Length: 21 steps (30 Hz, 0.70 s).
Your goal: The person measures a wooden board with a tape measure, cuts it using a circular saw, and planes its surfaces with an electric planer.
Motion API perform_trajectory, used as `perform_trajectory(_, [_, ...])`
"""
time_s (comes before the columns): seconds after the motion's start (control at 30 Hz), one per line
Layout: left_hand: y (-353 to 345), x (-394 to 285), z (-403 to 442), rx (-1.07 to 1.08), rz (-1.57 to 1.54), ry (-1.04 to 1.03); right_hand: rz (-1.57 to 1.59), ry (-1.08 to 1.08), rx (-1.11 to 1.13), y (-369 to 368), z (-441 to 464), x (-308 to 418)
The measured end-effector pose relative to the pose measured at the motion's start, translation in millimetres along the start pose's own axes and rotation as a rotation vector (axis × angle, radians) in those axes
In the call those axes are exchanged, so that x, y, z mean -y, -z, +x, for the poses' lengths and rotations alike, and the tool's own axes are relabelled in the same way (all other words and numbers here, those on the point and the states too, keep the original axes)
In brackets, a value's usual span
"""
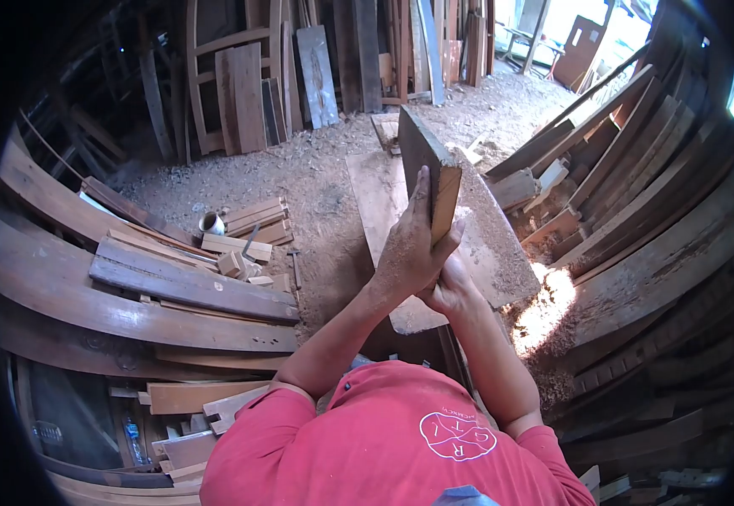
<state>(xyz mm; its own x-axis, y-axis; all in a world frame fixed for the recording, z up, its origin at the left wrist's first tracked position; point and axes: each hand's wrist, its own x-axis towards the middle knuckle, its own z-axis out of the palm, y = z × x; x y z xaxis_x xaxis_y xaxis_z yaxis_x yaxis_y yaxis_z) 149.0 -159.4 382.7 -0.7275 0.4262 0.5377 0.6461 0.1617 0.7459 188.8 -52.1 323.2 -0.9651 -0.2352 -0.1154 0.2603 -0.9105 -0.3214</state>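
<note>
A wooden board [422, 152] is held up on edge in front of me, its lighter, narrow edge facing me. My left hand [409, 240] grips its left face near the lower end, fingers stretched along the wood. Below and to the right, my right hand [451, 282] closes round the board's lower end; part of its grip is hidden behind my left hand. Beneath the hands lies a wide wooden work surface [497, 253] strewn with sawdust and shavings.
Long planks [190, 278] are stacked on the left, with a cup [212, 223], small wood blocks [233, 264] and a hammer [296, 268] nearby. More planks [653, 261] lean on the right beside a sunlit shavings heap [548, 308]. Upright boards [240, 97] stand at the back.
</note>
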Motion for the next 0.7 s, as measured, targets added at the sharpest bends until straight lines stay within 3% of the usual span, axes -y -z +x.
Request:
perform_trajectory(0.07, [3,-4,-5,0.011,0.003,0.015,-0.12,0.024,-0.171,-2,-5,0])
perform_trajectory(0.13, [6,12,-18,0.071,-0.302,0.022,-0.034,-0.032,-0.264,32,-3,2])
perform_trajectory(0.17, [13,20,-25,0.115,-0.524,0.134,-0.016,-0.075,-0.354,23,-15,2])
perform_trajectory(0.23, [20,28,-51,0.023,-1.09,0.482,-0.202,-0.107,-0.223,59,-31,0])
perform_trajectory(0.27, [28,38,-59,0.083,-1.201,0.571,-0.238,-0.166,-0.182,70,-42,0])
perform_trajectory(0.3, [34,48,-64,0.145,-1.308,0.664,-0.26,-0.124,-0.326,68,-47,-9])
perform_trajectory(0.33, [37,54,-68,0.131,-1.34,0.769,-0.277,-0.086,-0.473,66,-51,-19])
perform_trajectory(0.4, [36,78,-97,0.141,-1.358,0.901,-0.335,-0.094,-0.523,100,-55,-25])
perform_trajectory(0.47, [23,119,-144,0.079,-0.902,1.036,-0.65,-0.186,-0.541,108,-66,-26])
perform_trajectory(0.53, [16,122,-162,0.084,-0.94,1.104,-0.911,-0.122,-0.536,152,-69,-33])
perform_trajectory(0.57, [15,122,-178,0.03,-0.992,1.16,-0.971,-0.117,-0.767,166,-74,-32])
perform_trajectory(0.6, [13,127,-187,0.047,-0.919,1.166,-0.91,-0.125,-0.699,212,-83,-28])
perform_trajectory(0.63, [9,136,-194,0.087,-0.904,1.17,-1.516,0.106,-0.988,270,-88,-34])
perform_trajectory(0.67, [6,142,-201,0.122,-0.898,1.165,-1.956,0.011,-1.259,272,-110,-31])
perform_trajectory(0.7, [2,144,-205,0.138,-0.886,1.147,-1.882,-0.118,-1.362,271,-131,-25])
